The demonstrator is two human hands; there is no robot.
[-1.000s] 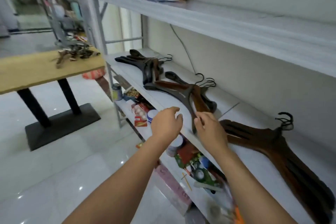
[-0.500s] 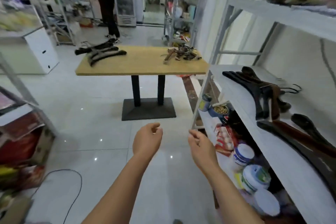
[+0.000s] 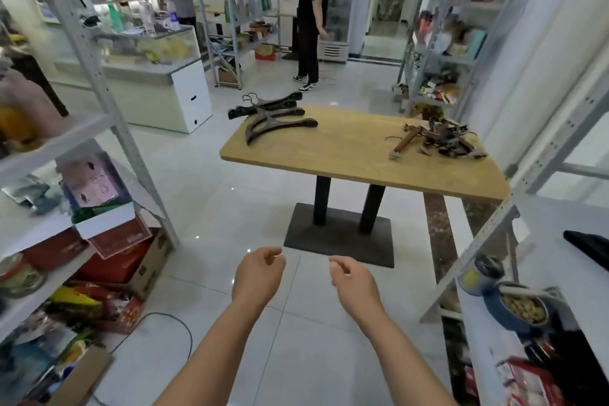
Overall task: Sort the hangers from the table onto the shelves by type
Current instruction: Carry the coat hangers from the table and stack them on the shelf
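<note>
Table top (image 3: 346,155) is pale yellow wood grain on black legs (image 3: 321,199); large hangers (image 3: 273,119) dark brown to black; small hanger pile (image 3: 438,142) reddish brown; floor (image 3: 230,208) glossy white tile; shelf frame (image 3: 97,76) light grey.

Both hands, left (image 3: 258,275) and right (image 3: 354,283), hung loosely curled and empty over the tiled floor. On the bench (image 3: 349,155) lay dark hangers (image 3: 273,115) and smaller tangled hangers (image 3: 438,142).
</note>
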